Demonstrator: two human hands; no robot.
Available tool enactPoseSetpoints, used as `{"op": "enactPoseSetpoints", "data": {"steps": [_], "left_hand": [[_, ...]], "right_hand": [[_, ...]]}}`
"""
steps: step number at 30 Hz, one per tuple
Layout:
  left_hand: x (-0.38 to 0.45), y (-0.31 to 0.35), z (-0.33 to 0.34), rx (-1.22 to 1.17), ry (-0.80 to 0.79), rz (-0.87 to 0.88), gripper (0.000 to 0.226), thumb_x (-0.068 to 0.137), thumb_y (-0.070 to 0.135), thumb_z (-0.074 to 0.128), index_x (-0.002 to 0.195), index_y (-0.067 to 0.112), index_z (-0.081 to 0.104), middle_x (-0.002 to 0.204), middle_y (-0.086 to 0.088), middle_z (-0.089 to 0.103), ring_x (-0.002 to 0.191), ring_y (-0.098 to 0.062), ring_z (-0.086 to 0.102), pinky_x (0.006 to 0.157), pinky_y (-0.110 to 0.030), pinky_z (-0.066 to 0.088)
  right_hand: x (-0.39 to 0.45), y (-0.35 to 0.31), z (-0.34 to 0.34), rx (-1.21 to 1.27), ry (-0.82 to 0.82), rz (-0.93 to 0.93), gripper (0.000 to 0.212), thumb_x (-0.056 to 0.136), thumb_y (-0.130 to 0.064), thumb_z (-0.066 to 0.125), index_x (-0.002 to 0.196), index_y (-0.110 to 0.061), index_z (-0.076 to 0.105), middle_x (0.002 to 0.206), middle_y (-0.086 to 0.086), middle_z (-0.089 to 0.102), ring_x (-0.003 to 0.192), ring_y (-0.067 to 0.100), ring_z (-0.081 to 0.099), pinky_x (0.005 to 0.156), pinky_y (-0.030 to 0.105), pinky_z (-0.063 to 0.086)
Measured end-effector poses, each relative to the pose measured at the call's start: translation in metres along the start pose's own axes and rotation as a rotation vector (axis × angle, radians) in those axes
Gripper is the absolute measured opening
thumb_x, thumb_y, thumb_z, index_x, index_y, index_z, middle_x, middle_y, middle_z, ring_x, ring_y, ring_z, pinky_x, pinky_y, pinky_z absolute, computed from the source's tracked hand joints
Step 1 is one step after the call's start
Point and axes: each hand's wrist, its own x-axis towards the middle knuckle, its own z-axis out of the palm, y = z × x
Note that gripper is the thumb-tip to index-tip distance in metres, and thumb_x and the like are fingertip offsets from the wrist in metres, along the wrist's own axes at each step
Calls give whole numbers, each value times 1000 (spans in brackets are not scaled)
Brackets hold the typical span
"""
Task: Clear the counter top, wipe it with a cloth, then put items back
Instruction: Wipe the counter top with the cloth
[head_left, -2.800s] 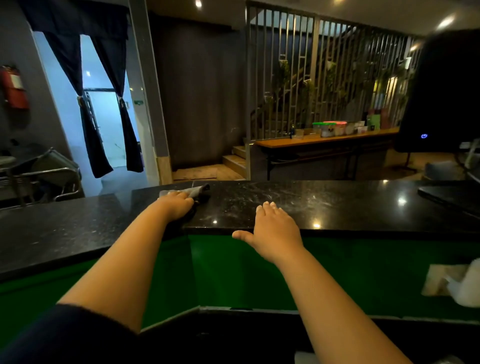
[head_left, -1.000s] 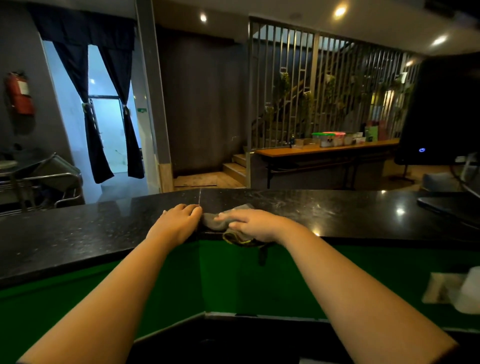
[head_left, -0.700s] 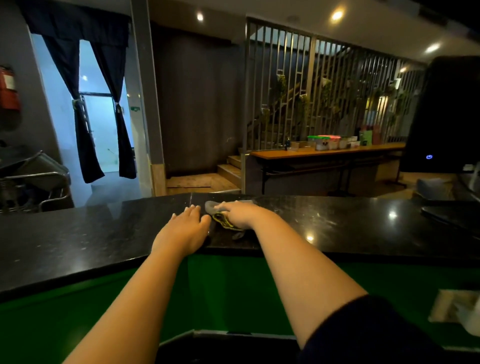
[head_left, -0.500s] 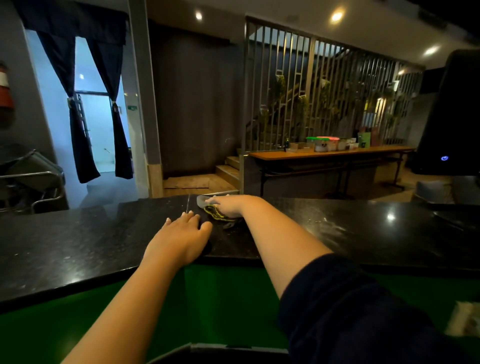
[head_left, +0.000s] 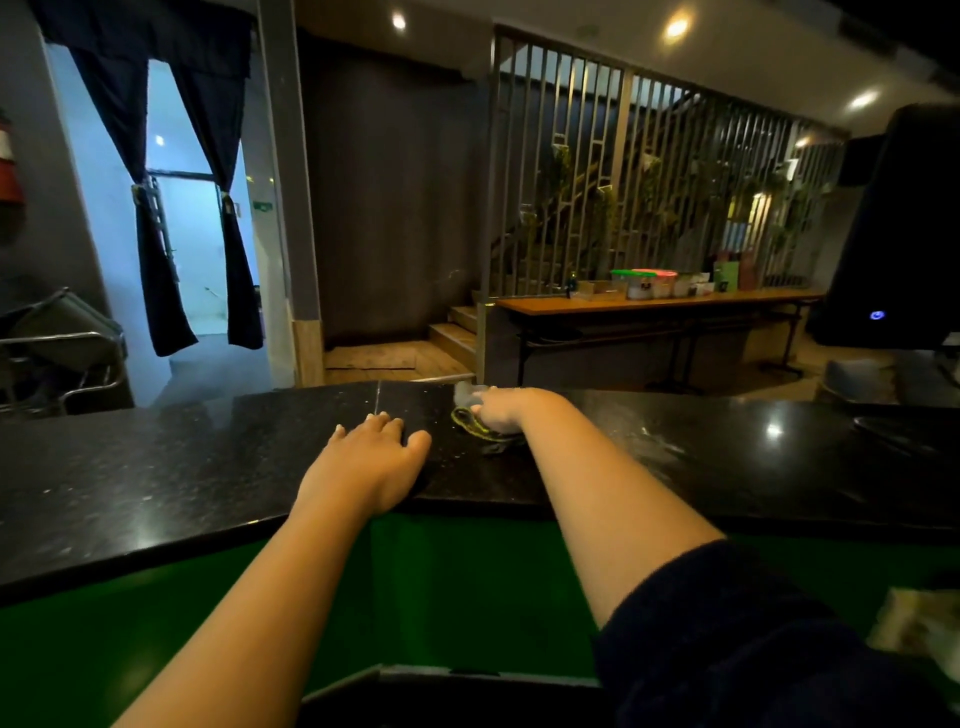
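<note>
A black speckled stone counter top (head_left: 156, 483) runs across the view above a green front panel. My right hand (head_left: 501, 408) presses a grey cloth (head_left: 470, 410) with a yellow-edged part onto the counter near its far edge. Most of the cloth is hidden under the hand. My left hand (head_left: 374, 457) lies flat on the counter near its front edge, fingers apart and holding nothing, to the left of the cloth.
A black monitor (head_left: 893, 234) with a blue light stands at the far right of the counter, with flat dark items (head_left: 904, 431) beside it. Beyond the counter stands a wooden table (head_left: 660, 306) with containers. A crumpled paper thing (head_left: 919, 623) lies below at the right.
The cloth passed from my left hand to my right hand. My right hand has slid it from the front edge to the far edge. My left hand now rests flat.
</note>
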Motion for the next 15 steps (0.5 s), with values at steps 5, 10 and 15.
{"op": "enactPoseSetpoints", "data": {"steps": [5,10,15], "left_hand": [[-14,9,-9,81,-5,15,40,99,23,42,137,13,36,154,-14,27,143,-30,23,115,-54,20],[-22,41,-20,-118,-7,-13,37,102,23,32,134,8,44,146,-14,40,135,-28,36,115,-48,23],[-15,58,-2,-110,52,-9,50,101,32,17,142,16,41,155,-10,30,142,-23,27,116,-43,18]], "right_hand": [[-93,-6,24,-96,-36,-218,45,106,-25,28,151,-23,28,162,5,17,148,25,15,118,38,13],[-117,53,10,-73,-10,-180,45,105,-14,28,147,-27,38,161,-1,19,149,18,15,117,29,11],[-105,42,4,-163,60,-1,48,105,-13,26,150,-31,31,163,2,10,149,29,10,118,43,19]]}}
